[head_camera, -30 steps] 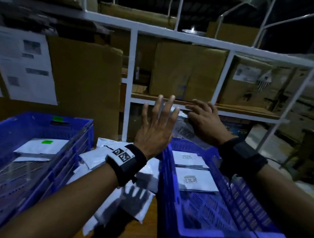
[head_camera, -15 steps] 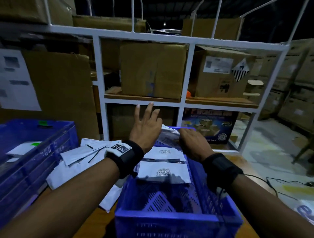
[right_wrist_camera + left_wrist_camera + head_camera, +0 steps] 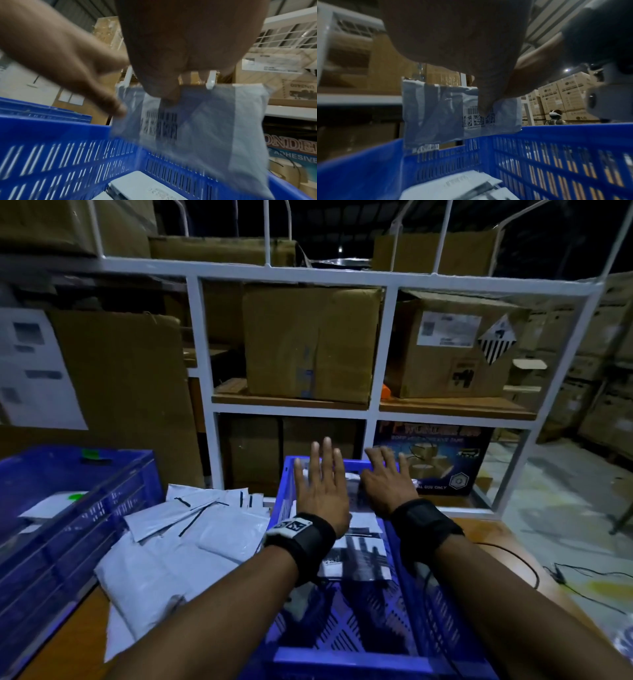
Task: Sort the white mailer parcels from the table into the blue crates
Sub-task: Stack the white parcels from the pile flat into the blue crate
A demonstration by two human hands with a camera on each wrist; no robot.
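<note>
While my hands reach over the far end of the blue crate (image 3: 284, 529), a white mailer parcel (image 3: 462, 116) hangs at its far rim.

Head view: my left hand (image 3: 322, 487) is flat, fingers straight, holding nothing; my right hand (image 3: 387, 484) covers the parcel. More mailers (image 3: 191, 529) lie piled on the table beside a second crate (image 3: 68, 508); a box reads "USE ONLY".
Left wrist: the crumpled parcel carries barcodes, its print unreadable; my right thumb presses its top edge. Stacked cartons say "LG".
Right wrist: my right hand (image 3: 171, 67) pinches the blurred parcel (image 3: 205, 121); "ADHESIVE" shows, cut off.
</note>
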